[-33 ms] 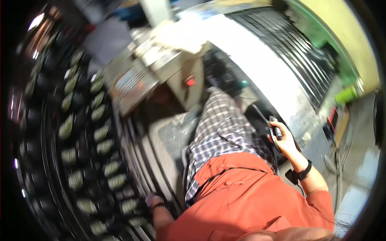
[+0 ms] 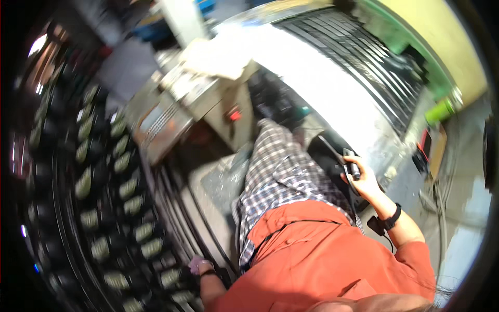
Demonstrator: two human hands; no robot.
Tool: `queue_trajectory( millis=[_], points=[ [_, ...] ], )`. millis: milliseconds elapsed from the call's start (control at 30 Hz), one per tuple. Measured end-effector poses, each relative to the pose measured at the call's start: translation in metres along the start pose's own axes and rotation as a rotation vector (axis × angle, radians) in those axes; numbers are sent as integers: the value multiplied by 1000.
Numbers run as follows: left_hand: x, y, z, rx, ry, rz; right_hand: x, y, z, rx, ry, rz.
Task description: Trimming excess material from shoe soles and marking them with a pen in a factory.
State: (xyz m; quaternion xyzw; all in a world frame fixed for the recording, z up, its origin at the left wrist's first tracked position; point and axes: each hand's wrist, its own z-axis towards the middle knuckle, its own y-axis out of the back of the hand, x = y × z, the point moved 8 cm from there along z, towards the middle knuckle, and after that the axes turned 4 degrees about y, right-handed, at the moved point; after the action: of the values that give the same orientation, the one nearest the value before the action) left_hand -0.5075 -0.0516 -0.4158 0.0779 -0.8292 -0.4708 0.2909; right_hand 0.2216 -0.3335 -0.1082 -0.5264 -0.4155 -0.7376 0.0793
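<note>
My right hand (image 2: 367, 180) is closed round a slim tool (image 2: 355, 169) with a dark and silvery grip; a long, thin, straight metal part runs from it toward the upper left. I cannot make out its exact kind. The hand is beside the near edge of the bright workbench (image 2: 332, 88). Low on the left, my left hand (image 2: 202, 266) is by the dark rails (image 2: 179, 223). A pinkish-purple patch (image 2: 195, 263) shows at its fingers, too blurred to tell whether it is a cloth or a glove.
Rows of black parts with pale labels (image 2: 99, 247) fill the left side. A metal box (image 2: 161, 122) and a cabinet with a red switch (image 2: 235, 115) stand ahead. Dark slats (image 2: 358, 57) lie on the bench, a green cylinder (image 2: 440, 111) at its right end. Cables (image 2: 441, 218) run along the floor.
The view has turned slightly, so the bench and cabinet sit farther left and lower. My right hand keeps its grip on the slim tool. More of the pinkish patch shows at my left hand.
</note>
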Motion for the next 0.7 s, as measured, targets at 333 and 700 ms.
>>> queue_trajectory(
  millis=[333, 700],
  points=[
    [-399, 314, -359, 375, -1468, -1099, -45, 178, -69, -418, -115, -626],
    [-624, 361, -846, -219, -2387, -252, -92, 225, -132, -580, -153, -692]
  ],
)
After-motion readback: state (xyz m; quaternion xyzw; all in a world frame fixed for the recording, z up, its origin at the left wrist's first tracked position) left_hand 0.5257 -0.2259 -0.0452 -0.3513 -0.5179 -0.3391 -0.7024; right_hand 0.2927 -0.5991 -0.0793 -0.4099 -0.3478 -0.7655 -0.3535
